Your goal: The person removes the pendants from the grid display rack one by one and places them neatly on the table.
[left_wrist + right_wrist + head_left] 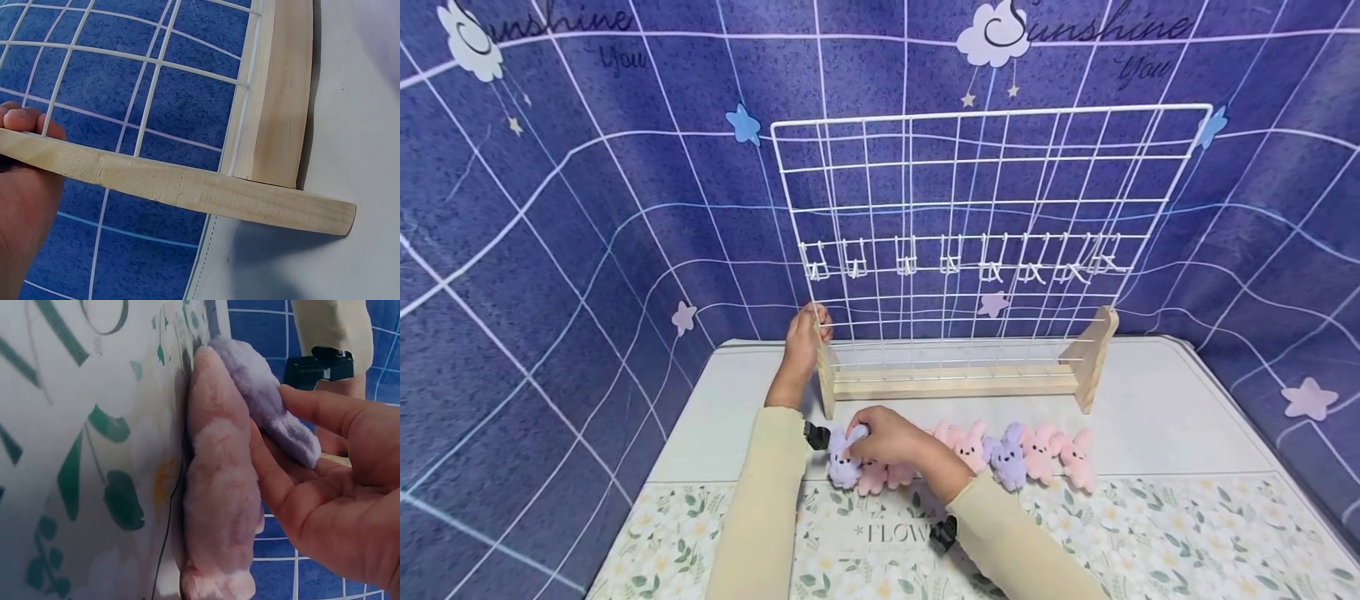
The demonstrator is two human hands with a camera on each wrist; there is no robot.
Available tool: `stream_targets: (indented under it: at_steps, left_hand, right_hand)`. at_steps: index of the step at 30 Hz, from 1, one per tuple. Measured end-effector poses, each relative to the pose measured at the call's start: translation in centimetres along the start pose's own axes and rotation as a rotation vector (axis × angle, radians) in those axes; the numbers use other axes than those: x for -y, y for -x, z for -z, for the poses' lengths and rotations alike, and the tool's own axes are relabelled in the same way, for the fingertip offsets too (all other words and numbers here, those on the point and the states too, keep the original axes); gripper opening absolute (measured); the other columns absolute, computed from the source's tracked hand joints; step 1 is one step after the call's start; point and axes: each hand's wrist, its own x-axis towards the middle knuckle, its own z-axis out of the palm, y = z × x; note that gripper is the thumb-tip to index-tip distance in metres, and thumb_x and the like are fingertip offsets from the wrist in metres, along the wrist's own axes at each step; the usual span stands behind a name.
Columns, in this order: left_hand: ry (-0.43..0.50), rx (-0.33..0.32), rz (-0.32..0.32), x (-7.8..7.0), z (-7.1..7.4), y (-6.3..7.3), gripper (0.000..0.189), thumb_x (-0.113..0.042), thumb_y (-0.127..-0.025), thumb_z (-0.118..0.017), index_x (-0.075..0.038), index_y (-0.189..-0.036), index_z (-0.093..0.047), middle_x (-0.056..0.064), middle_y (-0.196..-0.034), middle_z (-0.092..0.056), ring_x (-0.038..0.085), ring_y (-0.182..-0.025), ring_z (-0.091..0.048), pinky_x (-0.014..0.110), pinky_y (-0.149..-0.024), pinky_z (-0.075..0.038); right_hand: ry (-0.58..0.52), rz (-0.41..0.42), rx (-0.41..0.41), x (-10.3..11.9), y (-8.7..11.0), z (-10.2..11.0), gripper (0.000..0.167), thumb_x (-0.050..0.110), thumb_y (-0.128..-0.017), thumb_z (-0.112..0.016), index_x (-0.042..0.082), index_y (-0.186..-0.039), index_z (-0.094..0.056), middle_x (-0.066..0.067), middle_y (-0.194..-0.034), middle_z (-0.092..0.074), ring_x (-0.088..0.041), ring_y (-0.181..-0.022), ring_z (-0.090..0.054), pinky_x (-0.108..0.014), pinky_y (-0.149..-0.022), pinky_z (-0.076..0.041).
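My left hand grips the left wooden side leg of a white wire grid rack. In the left wrist view its fingertips curl over the leg's edge. My right hand pinches the ear end of a purple plush bunny, leftmost in a row along the table. The right wrist view shows this purple bunny tilted up between thumb and fingers, beside a pink plush bunny that lies flat. The right hand partly covers the pink bunnies next to it.
Several white hooks hang in a line across the grid. Further right lie more pink bunnies and another purple bunny. A floral mat covers the table's front, and blue patterned cloth surrounds the back and sides.
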Motion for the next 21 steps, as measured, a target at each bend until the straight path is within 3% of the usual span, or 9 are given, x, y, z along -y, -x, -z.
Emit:
stream_targets:
  at_steps: [4,10,17,21]
  left_hand:
    - [0.010,-0.005,-0.005,0.0,0.0,0.0,0.029,-0.011,-0.106,-0.026,-0.014,-0.081,-0.042,-0.004,-0.067,-0.040,0.010,-0.059,-0.036,0.021,-0.056,-0.029]
    - [0.003,-0.007,0.003,0.1,0.2,0.0,0.030,-0.011,-0.106,-0.027,-0.013,-0.080,-0.042,-0.002,-0.066,-0.040,0.010,-0.058,-0.036,0.024,-0.057,-0.029]
    - [-0.022,-0.003,0.005,0.2,0.2,0.0,0.029,-0.012,-0.105,-0.027,-0.013,-0.080,-0.042,0.000,-0.067,-0.038,0.012,-0.058,-0.036,0.026,-0.057,-0.029]
    - [-0.015,0.000,-0.002,0.1,0.1,-0.1,0.029,-0.012,-0.105,-0.026,-0.013,-0.080,-0.041,-0.002,-0.066,-0.040,0.011,-0.058,-0.036,0.023,-0.056,-0.029]
  right_hand:
    - [0.033,-0.014,-0.017,0.0,-0.3,-0.3,0.008,0.000,-0.091,-0.073,0.001,-0.098,-0.075,-0.022,-0.080,-0.075,-0.016,-0.058,-0.063,-0.019,-0.053,-0.047]
    - [0.126,-0.007,-0.036,-0.1,-0.6,-0.5,0.008,0.002,-0.091,-0.075,0.003,-0.099,-0.078,-0.010,-0.078,-0.075,-0.011,-0.060,-0.063,-0.020,-0.060,-0.051]
    - [0.278,0.066,-0.155,0.0,-0.7,-1.1,0.013,0.006,-0.083,-0.084,0.004,-0.095,-0.078,-0.004,-0.087,-0.078,-0.006,-0.072,-0.061,-0.023,-0.077,-0.054]
    - [0.355,0.080,-0.206,0.4,-0.6,-1.3,0.019,0.007,-0.082,-0.086,0.003,-0.098,-0.076,-0.004,-0.088,-0.076,-0.008,-0.077,-0.060,-0.025,-0.078,-0.054]
